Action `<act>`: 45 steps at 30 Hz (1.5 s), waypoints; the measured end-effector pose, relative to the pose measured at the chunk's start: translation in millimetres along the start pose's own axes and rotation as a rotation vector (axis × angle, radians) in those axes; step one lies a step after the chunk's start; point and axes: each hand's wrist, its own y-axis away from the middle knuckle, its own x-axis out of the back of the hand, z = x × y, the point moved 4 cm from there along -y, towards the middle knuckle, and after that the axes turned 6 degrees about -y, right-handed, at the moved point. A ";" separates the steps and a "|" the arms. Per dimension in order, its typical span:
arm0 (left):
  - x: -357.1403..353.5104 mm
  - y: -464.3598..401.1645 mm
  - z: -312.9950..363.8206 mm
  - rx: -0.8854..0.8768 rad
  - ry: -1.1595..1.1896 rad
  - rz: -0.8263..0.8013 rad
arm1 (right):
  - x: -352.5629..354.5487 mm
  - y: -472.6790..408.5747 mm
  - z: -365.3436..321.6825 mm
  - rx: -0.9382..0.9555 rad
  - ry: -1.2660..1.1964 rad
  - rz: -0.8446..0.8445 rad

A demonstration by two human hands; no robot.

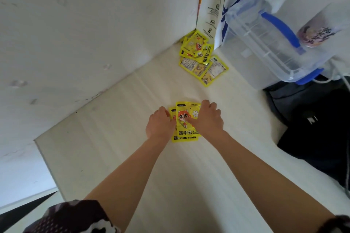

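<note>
Two yellow hand-warmer packets point(184, 117) lie stacked on the pale table point(117, 138) in front of me, the upper one showing a cartoon figure. My left hand point(160, 124) holds the stack's left edge with curled fingers. My right hand point(207, 119) grips the right edge of the top packet, thumb on its face. A loose pile of several more yellow packets point(200, 56) lies farther back in the corner by the wall.
A clear plastic box with blue handle point(265, 43) stands at the back right, a white paper bag point(212, 5) behind it. A black bag point(318, 123) occupies the right side. The white wall point(75, 34) runs along the table's left edge.
</note>
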 end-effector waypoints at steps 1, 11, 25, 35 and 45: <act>0.1 -1.4 0.8 0.014 0.003 -0.007 | 0.6 -0.1 3.4 -0.003 0.001 0.002; -16.7 8.3 24.8 0.072 -0.068 0.019 | 13.4 -4.5 30.1 -0.045 -0.060 0.006; -11.1 -18.2 21.6 0.146 0.090 -0.040 | 14.6 -16.2 41.3 -0.048 -0.240 -0.037; 33.1 -54.9 24.3 0.100 0.300 0.024 | 51.2 -41.7 43.7 0.009 0.001 0.073; 93.2 -134.3 107.8 -0.003 0.576 0.105 | 107.9 -124.0 6.5 0.139 -0.256 0.163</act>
